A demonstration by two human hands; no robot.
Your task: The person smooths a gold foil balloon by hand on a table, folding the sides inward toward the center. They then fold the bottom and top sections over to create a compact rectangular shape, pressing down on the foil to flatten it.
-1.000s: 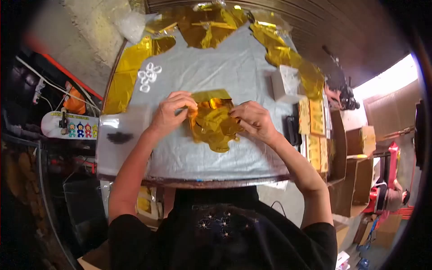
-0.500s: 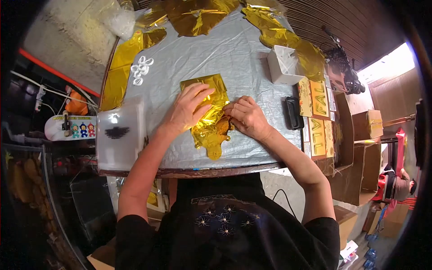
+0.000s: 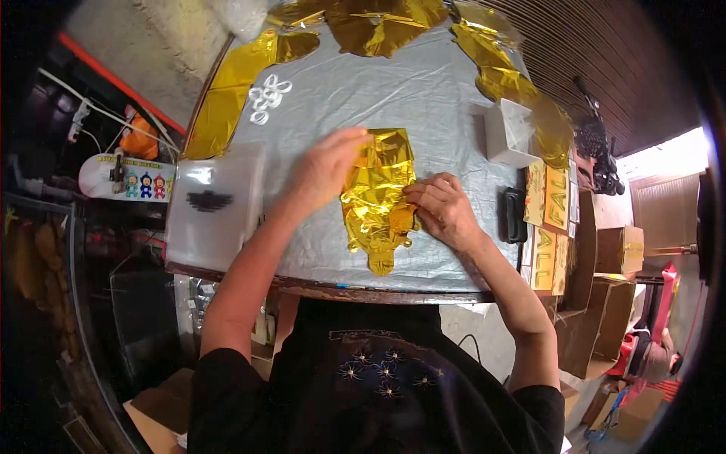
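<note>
A crinkled gold foil piece (image 3: 373,178) lies partly folded on the grey-covered table, its narrow tabbed end toward my body. My left hand (image 3: 329,168), somewhat blurred, is over its upper left edge with the fingers stretched out. At its right edge my right hand (image 3: 446,208) pinches the foil between thumb and fingers, beside a small folded-over flap. White ribbon loops (image 3: 266,98) lie farther off to the left. A clear plastic stack (image 3: 215,204) with a dark mark is left of my left arm.
Gold foil sheets (image 3: 386,30) line the table's far and side edges. On the right are a white box (image 3: 508,132), a black tray (image 3: 514,216) and printed packs (image 3: 544,257). Cardboard boxes (image 3: 605,318) stand beyond the table. Another person (image 3: 654,356) is at the far right.
The camera view has shifted. My left hand has lifted or slid toward the foil's upper left, uncovering more of it. My right hand still pinches the right edge, and the foil lies flatter.
</note>
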